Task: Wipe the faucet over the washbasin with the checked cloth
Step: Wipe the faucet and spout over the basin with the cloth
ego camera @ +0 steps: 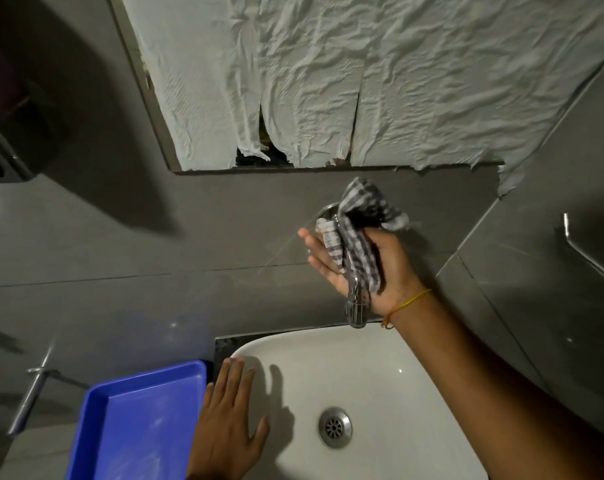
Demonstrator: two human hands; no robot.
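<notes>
R hand has the checked cloth bunched in its palm, fingers spread and half-cupped round the faucet, which sticks out of the grey wall above the washbasin. L hand lies flat, fingers spread, on the basin's left rim beside a blue tray. Cloth looks thin, soft, floppy, prob. slides easily on smooth chrome; best wrapped round the spout w/ palm + thumb closing on it. Faucet looks rigid, fixed.
</notes>
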